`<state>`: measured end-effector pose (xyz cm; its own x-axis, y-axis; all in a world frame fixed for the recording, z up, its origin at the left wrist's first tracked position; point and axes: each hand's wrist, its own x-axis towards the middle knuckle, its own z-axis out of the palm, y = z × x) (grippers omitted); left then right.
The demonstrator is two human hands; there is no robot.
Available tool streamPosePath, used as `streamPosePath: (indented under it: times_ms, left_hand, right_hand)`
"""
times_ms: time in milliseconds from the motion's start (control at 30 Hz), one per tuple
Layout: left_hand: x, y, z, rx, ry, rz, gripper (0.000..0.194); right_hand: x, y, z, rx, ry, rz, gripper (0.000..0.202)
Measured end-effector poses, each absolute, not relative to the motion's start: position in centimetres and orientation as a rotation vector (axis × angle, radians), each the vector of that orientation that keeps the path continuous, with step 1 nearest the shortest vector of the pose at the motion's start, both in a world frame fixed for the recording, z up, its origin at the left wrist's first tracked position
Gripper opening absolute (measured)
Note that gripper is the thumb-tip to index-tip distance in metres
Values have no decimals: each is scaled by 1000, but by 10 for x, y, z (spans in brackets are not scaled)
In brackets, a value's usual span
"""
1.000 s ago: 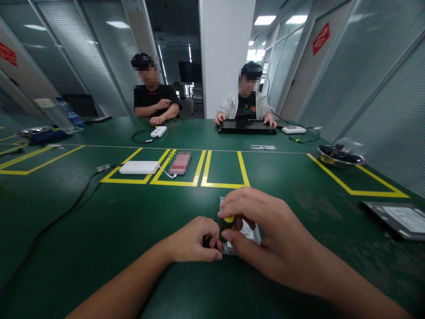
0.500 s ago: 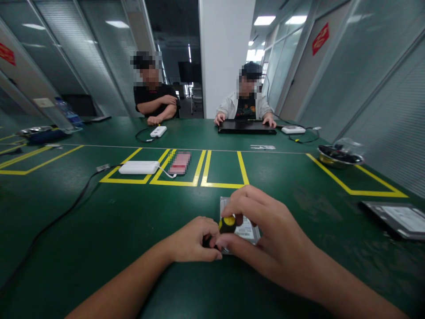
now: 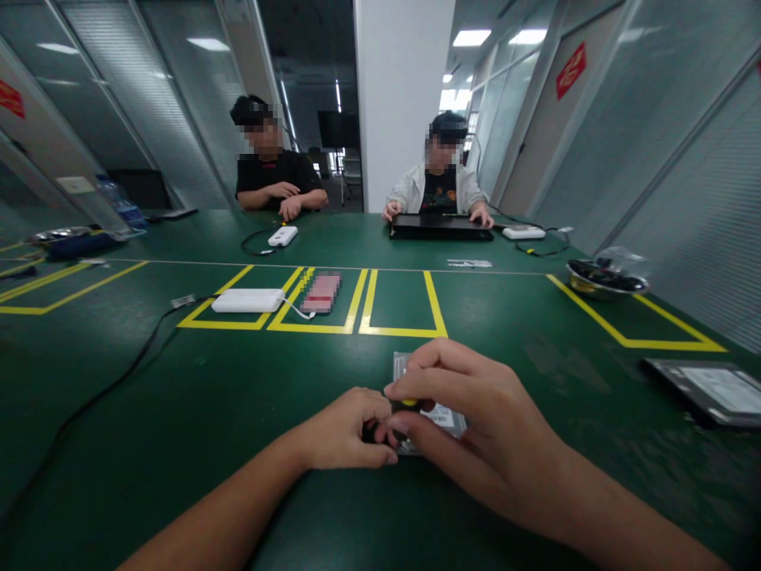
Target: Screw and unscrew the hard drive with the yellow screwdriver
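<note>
A hard drive (image 3: 447,418) with a metal case and white label lies flat on the green table, partly covered by my hands. Above its left side is a short screwdriver (image 3: 409,402) with a yellow and black handle. My right hand (image 3: 476,412) pinches the handle's top between thumb and fingertips. Curled at the drive's left edge, my left hand (image 3: 350,428) closes around a dark part that appears to be the lower screwdriver. The screwdriver's tip is hidden behind the fingers.
A second drive (image 3: 713,388) lies at the right, near a metal bowl (image 3: 606,281) of dark items. Ahead are a white power bank (image 3: 248,300), a blurred pink phone (image 3: 322,293) and a black cable (image 3: 119,381). Two people sit opposite; one holds a black panel (image 3: 441,227).
My right fingers have closed in over the screwdriver handle, covering more of its yellow top. My left hand stays put. The person at far left has lowered an arm.
</note>
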<state>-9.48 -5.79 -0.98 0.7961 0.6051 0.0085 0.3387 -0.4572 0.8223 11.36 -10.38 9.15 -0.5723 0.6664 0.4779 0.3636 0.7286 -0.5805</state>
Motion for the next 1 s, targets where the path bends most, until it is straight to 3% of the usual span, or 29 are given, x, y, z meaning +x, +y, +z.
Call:
streamPosePath:
  times_ms: [133,367,567,867,1000]
  left_hand:
    - [-95,-57,-12,2119,712,391,23]
    - [-96,-57,-13,2137,708,399,21]
    - [-95,-56,-15,2128,690,400,17]
    - [-95,-56,-15,2107,705,417,18]
    - [-94,-56,-14,2116,693,403,18]
  right_hand:
    - [114,-103,89,-701,-2198,495,29]
    - [114,-101,89,-833,-2221,499,12]
    - [115,-103,87,-798,-2200,448,24]
    - [114,-102,89,-836,-2173,473,9]
    - [115,-104,90,-790,-2168,448,17]
